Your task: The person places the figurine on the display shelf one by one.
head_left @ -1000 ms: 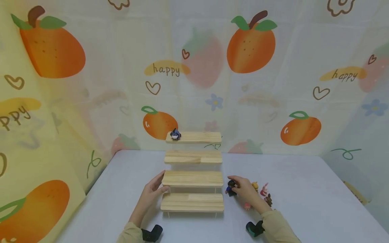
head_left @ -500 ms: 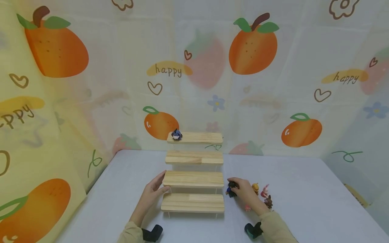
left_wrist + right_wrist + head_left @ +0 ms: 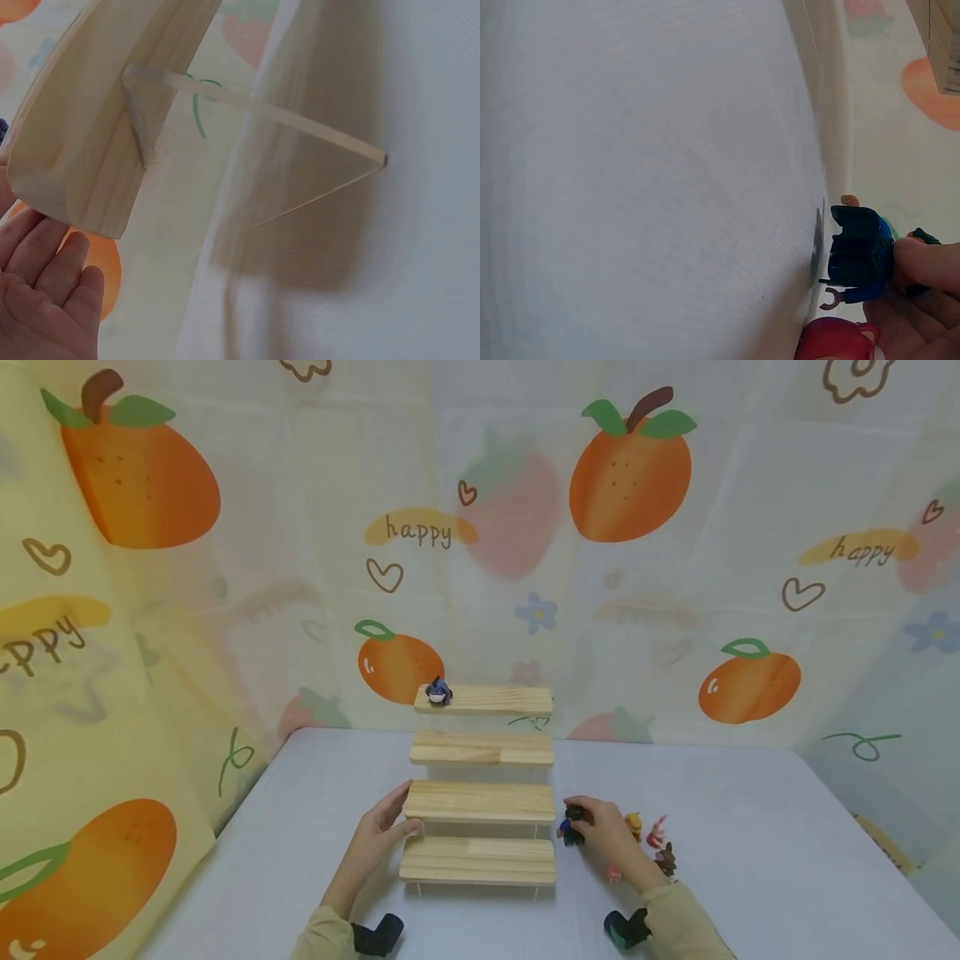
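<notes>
A four-step wooden display stand point(image 3: 480, 802) on clear legs sits mid-table. A small blue figurine point(image 3: 437, 692) stands at the left end of its top step. My left hand point(image 3: 378, 837) rests with straight fingers against the left end of the third step point(image 3: 82, 150). My right hand point(image 3: 603, 835) pinches a dark blue and black figurine point(image 3: 572, 825) on the table just right of the stand; the right wrist view shows my fingertips point(image 3: 922, 259) on that figurine point(image 3: 861, 255).
Several small figurines, yellow point(image 3: 634, 823), pink point(image 3: 656, 832) and brown point(image 3: 665, 859), cluster on the white table point(image 3: 750, 827) behind my right hand. A red one point(image 3: 832, 341) shows in the right wrist view. A fruit-print curtain point(image 3: 225, 568) backs the table.
My right hand has closed its fingers onto the dark figurine beside the stand. The left hand stays against the third step.
</notes>
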The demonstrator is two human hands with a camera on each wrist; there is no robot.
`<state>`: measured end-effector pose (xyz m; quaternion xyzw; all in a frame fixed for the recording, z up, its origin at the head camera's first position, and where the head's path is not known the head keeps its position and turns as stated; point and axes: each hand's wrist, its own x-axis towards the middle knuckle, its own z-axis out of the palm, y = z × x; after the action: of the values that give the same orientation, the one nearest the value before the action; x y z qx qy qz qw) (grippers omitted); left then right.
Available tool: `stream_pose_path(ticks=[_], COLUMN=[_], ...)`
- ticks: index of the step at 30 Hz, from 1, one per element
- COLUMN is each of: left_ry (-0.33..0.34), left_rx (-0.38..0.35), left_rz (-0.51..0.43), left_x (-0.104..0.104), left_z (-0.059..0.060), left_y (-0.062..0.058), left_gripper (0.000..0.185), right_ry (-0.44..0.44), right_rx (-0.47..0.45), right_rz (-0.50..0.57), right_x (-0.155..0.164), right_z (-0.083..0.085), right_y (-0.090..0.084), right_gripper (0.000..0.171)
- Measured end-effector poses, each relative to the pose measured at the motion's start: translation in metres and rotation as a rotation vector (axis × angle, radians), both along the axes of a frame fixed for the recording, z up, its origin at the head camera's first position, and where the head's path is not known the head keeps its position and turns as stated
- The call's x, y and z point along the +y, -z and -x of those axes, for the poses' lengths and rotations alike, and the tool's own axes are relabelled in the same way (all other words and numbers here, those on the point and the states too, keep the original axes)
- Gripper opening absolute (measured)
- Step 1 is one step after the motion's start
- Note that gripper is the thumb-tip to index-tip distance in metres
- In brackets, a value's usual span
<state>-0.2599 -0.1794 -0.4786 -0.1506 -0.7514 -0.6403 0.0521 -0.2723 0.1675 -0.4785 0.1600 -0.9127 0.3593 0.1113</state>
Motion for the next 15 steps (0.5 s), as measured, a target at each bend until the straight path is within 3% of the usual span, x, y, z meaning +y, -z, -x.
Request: stream_pose_path(ticks=[7, 15], left_ry=[0.017, 0.026], left_rx=[-0.008, -0.004], left_rz=[0.003, 0.032], left_x=[0.001, 0.005], left_z=[0.000, -0.014], left_y=[-0.004, -0.027], left_gripper=[0.063, 0.061], right_ry=[0.027, 0.045], right_rx=[-0.019, 0.033], right_rz=[0.016, 0.101], right_x=[0.002, 0.003], right_z=[0.001, 0.001], right_y=[-0.001, -0.008], right_gripper=[0.029, 0.033])
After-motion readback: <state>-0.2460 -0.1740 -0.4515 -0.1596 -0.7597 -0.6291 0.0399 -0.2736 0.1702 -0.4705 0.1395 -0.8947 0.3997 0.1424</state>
